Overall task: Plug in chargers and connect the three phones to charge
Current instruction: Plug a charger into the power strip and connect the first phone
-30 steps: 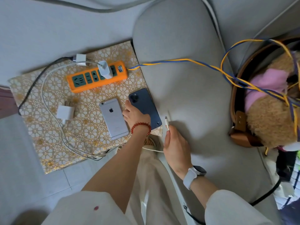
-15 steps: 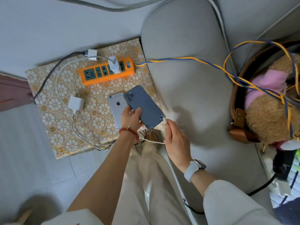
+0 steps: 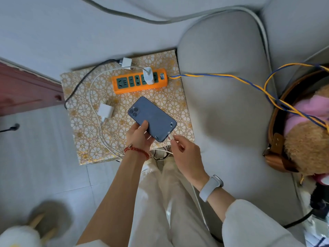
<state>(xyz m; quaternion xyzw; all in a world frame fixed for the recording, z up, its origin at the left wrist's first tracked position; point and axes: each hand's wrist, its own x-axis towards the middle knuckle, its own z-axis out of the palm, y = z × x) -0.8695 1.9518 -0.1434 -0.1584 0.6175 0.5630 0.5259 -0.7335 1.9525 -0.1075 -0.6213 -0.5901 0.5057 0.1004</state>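
Note:
My left hand (image 3: 138, 135) holds a dark blue phone (image 3: 153, 118) back side up, lifted over the gold-patterned mat (image 3: 85, 139). My right hand (image 3: 185, 154) pinches a white cable plug (image 3: 170, 136) at the phone's bottom edge. An orange power strip (image 3: 138, 82) lies at the back of the mat with one white charger (image 3: 148, 75) plugged into it. A second white charger (image 3: 105, 111) lies loose on the mat with its cable. A third white adapter (image 3: 126, 62) sits behind the strip. The silver phone is hidden under the blue one.
A grey sofa cushion (image 3: 226, 86) borders the mat on the right. A blue and yellow cord (image 3: 231, 77) runs from the strip across the cushion to a plush toy (image 3: 308, 139) in a brown bag. White and black cables loop on the mat's left side.
My left hand lifted the blue phone off the mat and turned it over the silver phone. My right hand brought the cable plug up to the phone's bottom edge.

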